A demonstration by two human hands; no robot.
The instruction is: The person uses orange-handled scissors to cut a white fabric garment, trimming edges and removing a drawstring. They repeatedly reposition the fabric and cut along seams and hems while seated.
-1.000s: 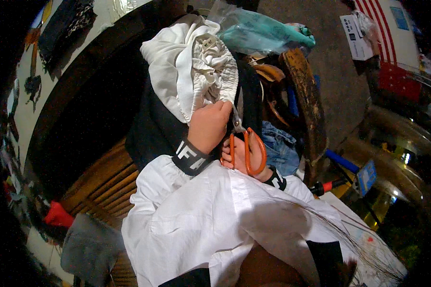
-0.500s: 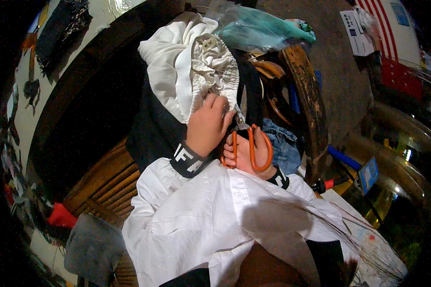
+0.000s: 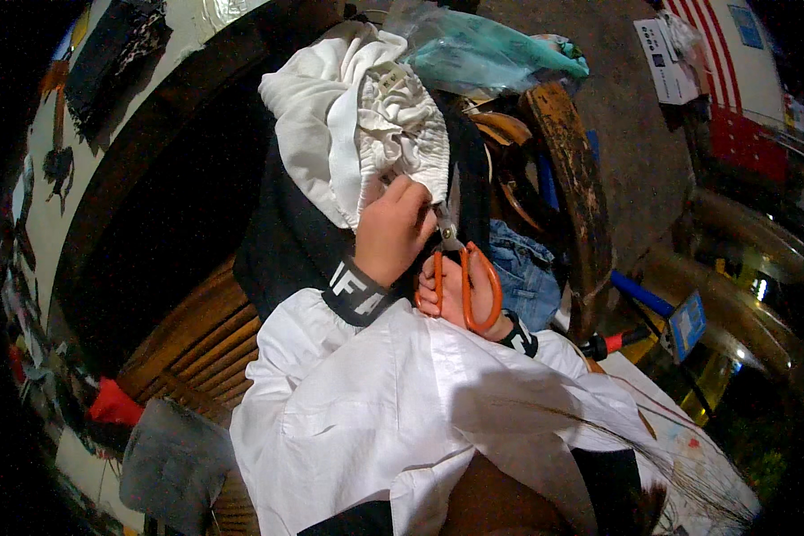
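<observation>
A white garment (image 3: 317, 112) with a gathered elastic waistband (image 3: 438, 147) lies over dark cloth in front of me. My left hand (image 3: 391, 234) is closed on the waistband's near edge, fingertips pinching the fabric. In my right hand (image 3: 456, 290) is a pair of scissors (image 3: 448, 236) with orange handles, fingers and thumb through the loops. Its metal blades point away from me, right beside the waistband and my left fingertips. Whether the blade tips touch the fabric I cannot tell. A small label (image 3: 389, 82) shows inside the waistband's far end.
Blue denim (image 3: 523, 277) lies right of the scissors, beside a worn wooden armrest (image 3: 567, 170). Beyond the garment rests a clear and teal plastic bag (image 3: 482, 54). Wooden slats (image 3: 196, 330) are at left, with a grey cloth (image 3: 174, 460) nearer me.
The scissors' orange loops have drawn a little closer together, the right one moving inward. My left hand has shifted slightly right with the waistband edge.
</observation>
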